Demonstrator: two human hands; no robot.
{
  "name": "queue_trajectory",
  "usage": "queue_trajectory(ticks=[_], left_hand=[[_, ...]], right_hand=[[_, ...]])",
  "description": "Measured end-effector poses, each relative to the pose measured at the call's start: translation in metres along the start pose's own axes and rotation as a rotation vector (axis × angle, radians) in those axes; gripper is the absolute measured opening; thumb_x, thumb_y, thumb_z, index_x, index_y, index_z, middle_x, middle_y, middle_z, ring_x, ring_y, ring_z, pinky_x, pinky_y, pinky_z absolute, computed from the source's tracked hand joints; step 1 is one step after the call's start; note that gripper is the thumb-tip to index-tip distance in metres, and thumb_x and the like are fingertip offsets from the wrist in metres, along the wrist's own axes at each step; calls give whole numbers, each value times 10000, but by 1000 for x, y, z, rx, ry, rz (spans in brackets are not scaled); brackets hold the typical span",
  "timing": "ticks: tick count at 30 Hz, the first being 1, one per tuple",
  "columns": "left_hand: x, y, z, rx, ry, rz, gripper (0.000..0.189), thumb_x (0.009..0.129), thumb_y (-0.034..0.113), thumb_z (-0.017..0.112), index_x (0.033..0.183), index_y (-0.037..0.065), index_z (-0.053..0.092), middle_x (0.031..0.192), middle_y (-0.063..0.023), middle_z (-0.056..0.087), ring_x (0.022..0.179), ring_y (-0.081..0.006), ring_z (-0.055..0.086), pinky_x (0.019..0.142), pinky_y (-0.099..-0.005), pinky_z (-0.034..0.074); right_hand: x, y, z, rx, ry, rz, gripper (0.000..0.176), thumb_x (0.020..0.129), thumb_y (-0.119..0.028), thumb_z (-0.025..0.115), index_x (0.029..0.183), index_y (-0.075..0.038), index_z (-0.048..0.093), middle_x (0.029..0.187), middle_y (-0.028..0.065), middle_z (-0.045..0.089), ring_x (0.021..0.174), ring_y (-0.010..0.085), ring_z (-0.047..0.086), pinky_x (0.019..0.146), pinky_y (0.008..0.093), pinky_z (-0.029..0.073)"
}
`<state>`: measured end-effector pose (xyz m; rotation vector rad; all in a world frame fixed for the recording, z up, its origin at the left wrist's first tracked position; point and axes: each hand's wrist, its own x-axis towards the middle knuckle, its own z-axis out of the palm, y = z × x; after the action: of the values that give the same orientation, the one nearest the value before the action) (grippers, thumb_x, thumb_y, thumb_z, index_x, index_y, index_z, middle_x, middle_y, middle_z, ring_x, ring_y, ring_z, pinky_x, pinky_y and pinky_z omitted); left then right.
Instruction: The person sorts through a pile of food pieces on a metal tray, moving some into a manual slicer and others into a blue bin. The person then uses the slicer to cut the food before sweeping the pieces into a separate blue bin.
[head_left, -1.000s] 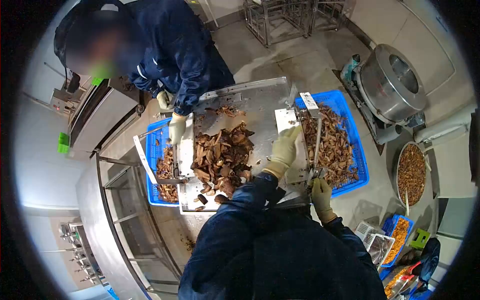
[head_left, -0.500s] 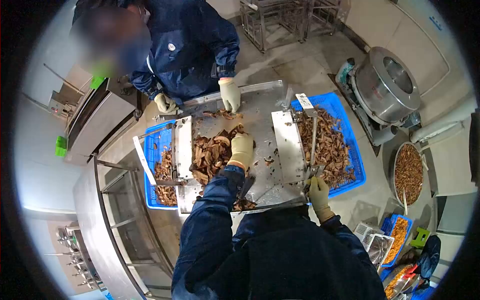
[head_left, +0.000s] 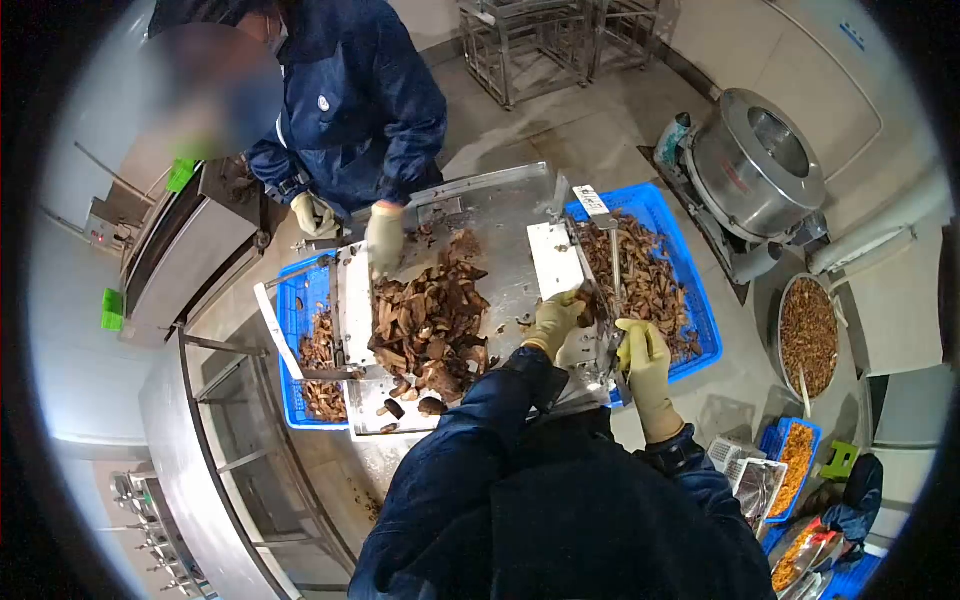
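Two gloved hands are seen at a lever cutter (head_left: pixel 560 255) on the right edge of the steel worktop (head_left: pixel 505 215). The left hand (head_left: pixel 553 322) is curled around a brown piece (head_left: pixel 584 300), which is held on the cutter's plate just beside the blade. The right hand (head_left: pixel 643 352) is closed around the handle end of the blade lever (head_left: pixel 613 265). One large pile of brown pieces (head_left: pixel 430 320) is heaped on the middle of the worktop, left of the left hand. Two blue crates are counted: the right crate (head_left: pixel 668 215), filled with cut pieces, is set under the cutter, and the left crate (head_left: pixel 296 300) is hung at the opposite edge beneath a second cutter (head_left: pixel 352 300). Two gloved hands of a co-worker are seen across the worktop, one (head_left: pixel 384 236) on the pile's far end, one (head_left: pixel 314 214) beside it.
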<state>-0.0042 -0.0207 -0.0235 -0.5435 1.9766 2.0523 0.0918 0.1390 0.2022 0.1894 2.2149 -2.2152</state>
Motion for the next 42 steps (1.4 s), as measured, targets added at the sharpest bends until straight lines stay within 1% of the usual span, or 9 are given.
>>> queue_trajectory(ticks=[15,18,25,27,29,30,32,38,42], left_hand=[[-20,36,9,144,169,-1,399,836,271,774,1193,106,708,1125,-84,734,998,-173,682,888,-283,503],[28,-37,11,-48,139,90,338,875,214,768,1167,58,701,1031,-34,727,791,-84,607,737,-260,519],[-12,18,11,181,199,44,334,860,213,768,1151,60,711,1086,-52,738,931,-137,668,836,-279,526],[-15,18,13,129,205,43,325,857,224,764,1133,59,720,1084,-53,742,940,-142,681,848,-272,525],[-35,55,11,166,191,-51,320,857,213,766,1129,51,721,1070,-74,742,937,-158,681,845,-287,523],[-41,69,10,185,183,-96,318,857,208,767,1127,46,722,1064,-85,742,936,-167,681,844,-294,522],[-21,32,10,218,204,-47,313,857,221,771,1119,56,727,1020,-76,750,897,-146,681,817,-295,526],[-33,58,13,208,219,-93,317,850,219,781,1117,59,722,1026,-53,749,860,-147,671,799,-304,531],[-11,15,15,89,228,52,332,845,236,792,1123,70,723,1006,-40,746,846,-132,659,779,-283,527]], right_hand=[[26,-28,11,101,-52,48,378,1076,-265,442,917,-17,678,492,-85,355,405,14,272,394,222,195],[27,-25,9,124,-73,66,380,1075,-271,447,916,-14,679,495,-79,364,412,14,276,400,219,196],[26,-26,8,-11,-34,91,360,1044,-219,478,846,-1,684,565,-56,467,491,22,385,467,223,287],[19,5,6,-270,37,-229,374,1038,-221,478,814,-1,682,585,-35,511,515,46,431,488,240,331],[2,50,-7,-152,8,-9,415,1042,-258,483,775,-5,676,624,0,574,558,86,492,518,277,388],[-6,73,-11,-385,11,-128,433,1047,-289,488,774,-10,675,636,3,579,565,79,483,517,276,380],[-13,109,-14,-230,34,96,368,1031,-197,470,742,-34,630,591,7,529,535,97,478,512,278,370],[13,-26,8,-144,25,125,379,1034,-249,488,807,-13,679,652,12,598,541,90,487,516,278,391],[11,-1,7,-305,59,33,391,1027,-250,493,771,-19,678,646,44,610,540,106,526,524,276,411]])
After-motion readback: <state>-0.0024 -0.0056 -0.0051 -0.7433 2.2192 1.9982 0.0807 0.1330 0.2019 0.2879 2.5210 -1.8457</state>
